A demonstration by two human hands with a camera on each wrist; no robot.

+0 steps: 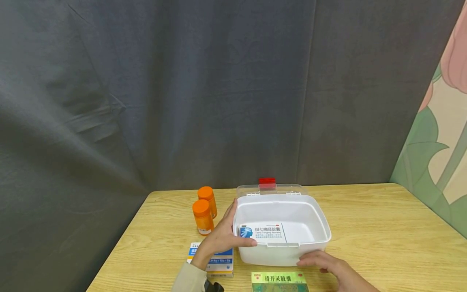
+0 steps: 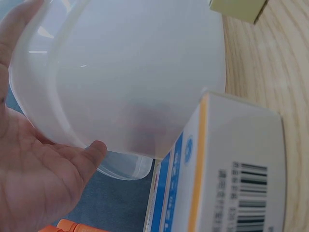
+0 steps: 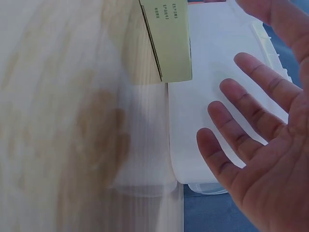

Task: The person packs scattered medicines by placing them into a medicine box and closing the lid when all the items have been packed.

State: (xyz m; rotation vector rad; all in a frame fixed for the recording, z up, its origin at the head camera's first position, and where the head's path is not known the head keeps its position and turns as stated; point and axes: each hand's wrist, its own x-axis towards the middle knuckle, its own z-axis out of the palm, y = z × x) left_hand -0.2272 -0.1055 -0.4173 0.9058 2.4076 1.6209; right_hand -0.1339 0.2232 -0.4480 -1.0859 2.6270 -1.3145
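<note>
- White box: around the middle of the tabletop, clear lid folded back at the far edge.
- Head: left hand wraps the box's near-left corner, thumb along the front rim, fingers against the left wall. Right hand touches low on the front wall by the right corner.
- My read: step is steadying/placing the box. Left grip dominates, so push low and evenly with both hands or it may yaw. Go easy on the rim; wall looks thin and may flex. Stay level: white carton inside looks loose, could slide.
- Watch clearance: green carton just in front, blue-and-white carton just beside the left wall. A straight pull toward the near edge would likely hit the green one.
- Head, lost: tabletop's near edge and part of green carton cut off; left hand covers some of blue-and-white carton. Orange bottles toward the far-left corner overlap; labels unreadable.
- Left wrist: one fingertip bent onto the wall; other fingers mostly hidden or cut off. Box contents don't show through.
- Right wrist: fingers spread, nearly straight, not wrapped. Can't confirm contact here; thumb tip cut off. Brown smear on tabletop too blurred to identify.
</note>
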